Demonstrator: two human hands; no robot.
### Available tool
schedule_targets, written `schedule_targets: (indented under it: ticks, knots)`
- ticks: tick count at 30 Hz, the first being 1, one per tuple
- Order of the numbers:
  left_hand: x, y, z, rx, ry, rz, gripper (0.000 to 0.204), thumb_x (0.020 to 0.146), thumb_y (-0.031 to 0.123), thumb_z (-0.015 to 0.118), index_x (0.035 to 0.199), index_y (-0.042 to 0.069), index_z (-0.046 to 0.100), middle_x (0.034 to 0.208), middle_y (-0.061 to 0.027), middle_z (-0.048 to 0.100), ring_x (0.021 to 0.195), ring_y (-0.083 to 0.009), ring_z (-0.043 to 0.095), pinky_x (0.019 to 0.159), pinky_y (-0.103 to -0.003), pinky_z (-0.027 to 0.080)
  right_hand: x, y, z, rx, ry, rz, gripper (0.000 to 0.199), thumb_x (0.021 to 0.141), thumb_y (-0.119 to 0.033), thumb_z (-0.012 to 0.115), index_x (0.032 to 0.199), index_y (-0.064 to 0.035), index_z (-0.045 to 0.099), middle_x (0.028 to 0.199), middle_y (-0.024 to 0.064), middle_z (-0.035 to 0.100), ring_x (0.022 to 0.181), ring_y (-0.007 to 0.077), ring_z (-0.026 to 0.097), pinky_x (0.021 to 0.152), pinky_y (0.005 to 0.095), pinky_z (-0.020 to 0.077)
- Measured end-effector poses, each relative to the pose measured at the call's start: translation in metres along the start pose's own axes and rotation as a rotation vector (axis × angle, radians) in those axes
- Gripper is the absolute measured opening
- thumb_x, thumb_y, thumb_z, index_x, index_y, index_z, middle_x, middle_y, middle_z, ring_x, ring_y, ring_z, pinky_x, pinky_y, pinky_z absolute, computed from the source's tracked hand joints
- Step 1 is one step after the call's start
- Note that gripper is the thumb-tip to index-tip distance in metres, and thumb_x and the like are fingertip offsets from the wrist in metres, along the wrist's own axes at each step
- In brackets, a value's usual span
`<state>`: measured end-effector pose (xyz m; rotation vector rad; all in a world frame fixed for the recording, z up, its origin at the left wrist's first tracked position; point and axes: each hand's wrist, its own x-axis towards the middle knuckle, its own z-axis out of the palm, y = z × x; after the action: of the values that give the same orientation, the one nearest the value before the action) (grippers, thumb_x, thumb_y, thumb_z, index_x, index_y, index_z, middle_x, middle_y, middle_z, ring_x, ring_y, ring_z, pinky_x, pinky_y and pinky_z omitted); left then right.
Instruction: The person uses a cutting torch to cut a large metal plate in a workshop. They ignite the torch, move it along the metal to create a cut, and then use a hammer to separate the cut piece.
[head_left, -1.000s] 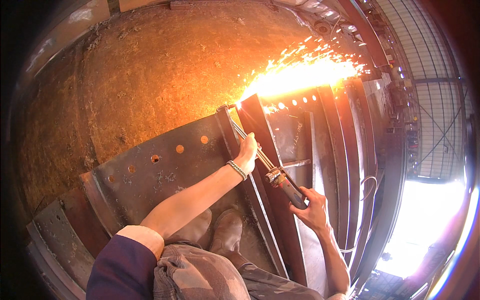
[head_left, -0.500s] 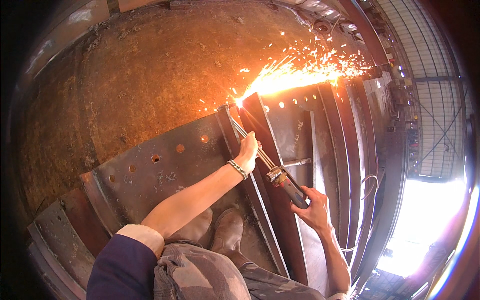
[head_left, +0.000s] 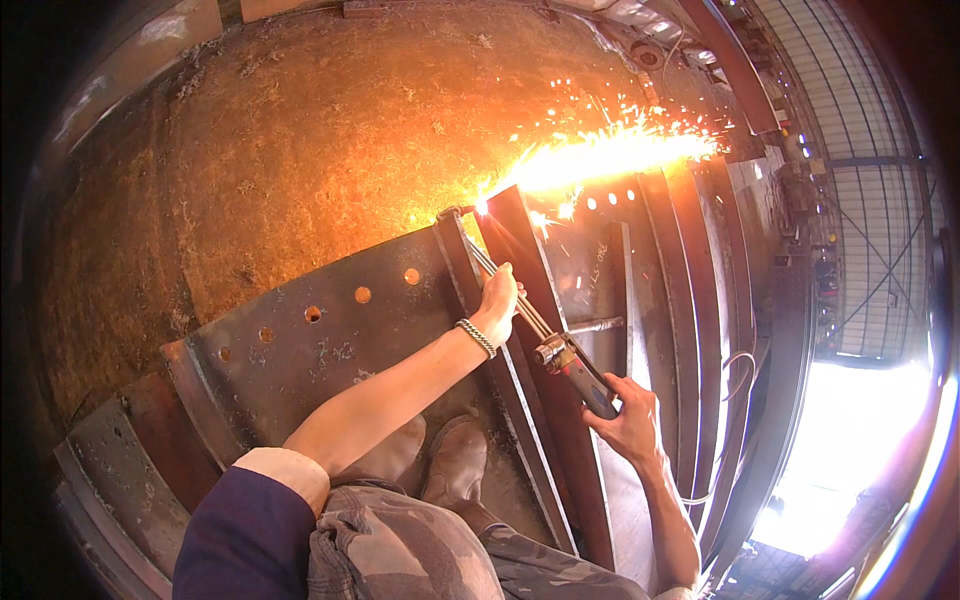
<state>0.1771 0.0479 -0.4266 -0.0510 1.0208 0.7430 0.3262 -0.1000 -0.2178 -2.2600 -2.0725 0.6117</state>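
Observation:
A cutting torch with long thin metal tubes slants up and left across the steel beams. My right hand is wrapped round its dark handle at the rear. Farther forward, my left hand is closed around the tubes, a chain bracelet on its wrist. At the torch's head, a bright glow burns at the far end of an upright steel flange. From there a dense stream of sparks shoots to the right. Glare hides the tip itself.
A steel plate with a row of holes lies on the left. More upright steel ribs stand to the right, near a thin pale hose. Beyond stretches a large rusty surface. My boots are between the steel parts.
The spark stream has shifted shape and dips lower near the flange, and the rusty surface glows more yellow. Both hands keep their grip, almost unmoved.

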Motion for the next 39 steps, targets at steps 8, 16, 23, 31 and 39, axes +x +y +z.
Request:
schedule_targets:
  ticks: [8,16,23,31,39]
  knots:
    - [0.000,0.002,0.000,-0.004,-0.003,-0.002,0.036,0.107,0.038,0.046,0.123,0.007,0.052,0.100,-0.0112,0.069,0.091,-0.0214,0.067,0.080,-0.039,0.053,-0.001,0.000,0.000,0.001,0.012,-0.024,0.057,0.069,-0.021,0.082,0.119,0.0037,0.070,0.087,0.0183,0.068,0.076,0.0308,0.069,0.073,0.0396,0.0552]
    - [-0.004,0.003,0.001,0.010,0.006,0.010,0.034,0.107,0.039,0.045,0.113,0.006,0.051,0.101,-0.0135,0.069,0.093,-0.0238,0.068,0.084,-0.042,0.053,-0.001,-0.002,-0.001,-0.014,-0.002,0.011,0.057,0.068,-0.022,0.083,0.118,0.0036,0.070,0.087,0.0183,0.068,0.076,0.0307,0.069,0.074,0.0397,0.0552]
    - [-0.005,0.004,-0.001,0.014,-0.020,0.015,0.039,0.107,0.040,0.045,0.121,0.005,0.051,0.106,-0.0152,0.069,0.097,-0.0259,0.068,0.087,-0.043,0.053,-0.002,-0.002,0.000,-0.002,0.018,-0.013,0.056,0.068,-0.022,0.083,0.117,0.0029,0.070,0.087,0.0182,0.067,0.075,0.0314,0.068,0.073,0.0402,0.0549]
    - [-0.004,0.005,-0.003,0.029,-0.047,0.006,0.044,0.108,0.042,0.044,0.128,0.004,0.049,0.107,-0.0158,0.069,0.099,-0.0262,0.067,0.090,-0.045,0.052,-0.003,-0.002,0.000,-0.014,0.024,0.002,0.056,0.068,-0.022,0.083,0.118,0.0016,0.071,0.086,0.0178,0.067,0.075,0.0318,0.068,0.073,0.0407,0.0546]
    - [0.004,-0.003,-0.010,0.032,-0.087,0.066,0.029,0.109,0.031,0.043,0.112,0.003,0.051,0.103,-0.0154,0.070,0.093,-0.0258,0.070,0.083,-0.042,0.057,-0.002,0.000,0.001,-0.010,0.059,-0.065,0.056,0.068,-0.022,0.083,0.117,0.0029,0.070,0.086,0.0183,0.067,0.076,0.0313,0.068,0.073,0.0406,0.0545]
